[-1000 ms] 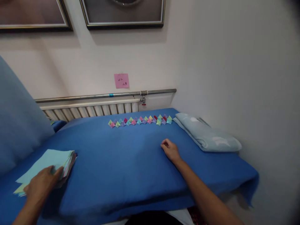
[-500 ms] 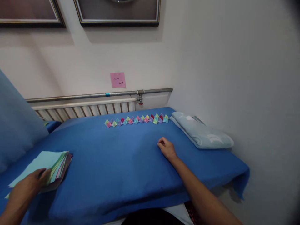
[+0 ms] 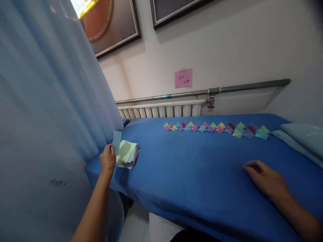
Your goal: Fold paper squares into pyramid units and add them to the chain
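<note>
The left grip (image 3: 108,159) pinches an upright blue sheet (image 3: 116,141); right grip (image 3: 269,180) half-curled.

At eight o'clock, the paper sheet (image 3: 117,142) is grey-blue, the stack (image 3: 127,150) pale green on top; toward three, the folded row (image 3: 220,129) mixes pink, yellow, turquoise, purple.

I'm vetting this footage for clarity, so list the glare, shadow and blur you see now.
Head view throughout: a blown-out white-and-yellow patch at upper left; a shadow on the blue cloth just below the paper stack; the right grip looks slightly soft; the top-right corner falls dark.
</note>
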Demonstrator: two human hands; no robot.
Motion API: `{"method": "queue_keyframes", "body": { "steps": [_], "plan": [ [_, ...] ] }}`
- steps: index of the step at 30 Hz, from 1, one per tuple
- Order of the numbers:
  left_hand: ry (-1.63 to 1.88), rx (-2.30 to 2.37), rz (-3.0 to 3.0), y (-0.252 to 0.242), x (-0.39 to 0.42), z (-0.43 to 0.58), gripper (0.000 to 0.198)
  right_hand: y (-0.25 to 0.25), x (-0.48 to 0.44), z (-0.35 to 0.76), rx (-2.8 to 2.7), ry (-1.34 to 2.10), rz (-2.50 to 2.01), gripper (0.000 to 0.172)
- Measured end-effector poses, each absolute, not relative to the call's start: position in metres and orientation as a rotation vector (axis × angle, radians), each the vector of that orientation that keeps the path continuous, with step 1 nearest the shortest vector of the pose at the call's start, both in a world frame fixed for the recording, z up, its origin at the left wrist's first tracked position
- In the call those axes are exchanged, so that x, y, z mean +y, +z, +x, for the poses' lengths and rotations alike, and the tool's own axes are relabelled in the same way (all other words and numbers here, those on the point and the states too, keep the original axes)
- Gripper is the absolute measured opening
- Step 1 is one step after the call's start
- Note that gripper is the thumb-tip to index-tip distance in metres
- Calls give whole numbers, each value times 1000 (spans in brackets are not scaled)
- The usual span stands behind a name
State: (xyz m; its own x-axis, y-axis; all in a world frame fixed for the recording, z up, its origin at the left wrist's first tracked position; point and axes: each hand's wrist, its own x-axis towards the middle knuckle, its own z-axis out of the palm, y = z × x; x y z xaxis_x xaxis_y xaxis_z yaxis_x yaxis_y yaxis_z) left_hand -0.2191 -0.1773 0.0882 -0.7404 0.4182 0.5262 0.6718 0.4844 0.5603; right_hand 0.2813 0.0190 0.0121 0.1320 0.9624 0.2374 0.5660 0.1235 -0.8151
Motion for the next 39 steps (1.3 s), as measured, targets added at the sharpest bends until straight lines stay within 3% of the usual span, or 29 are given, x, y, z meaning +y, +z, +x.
{"method": "queue_keyframes", "body": {
  "steps": [8, 13, 15, 18, 30, 33, 37, 39],
  "plan": [
    [-2320, -2260, -1374, 89, -154, -117, 37, 28, -5, 269, -1536, 748, -1442, 16],
    [-3280, -2178, -1519, 77, -126, -39, 38, 27, -29, 252, -1216, 1480, -1112, 38],
    [-3259, -2334, -1566, 70, -112, -15, 37, 29, -39, 243, -1140, 1744, -865, 47],
    [-3104, -2548, -1642, 57, -94, 11, 37, 36, -48, 233, -1127, 1874, -624, 52],
    [-2395, -2855, -2055, 47, -41, 31, 30, 41, -29, 230, -822, 1687, -803, 35],
    [-2260, -2659, -1964, 58, -30, 36, 29, 45, -11, 226, -777, 1589, -929, 28],
    [-1843, -1976, -2093, 72, -19, 54, 22, 55, 17, 218, -718, 1533, -960, 25],
    [-1740, -1955, -2260, 71, -11, 63, 25, 60, 28, 211, -693, 1536, -956, 26]
  ]
}}
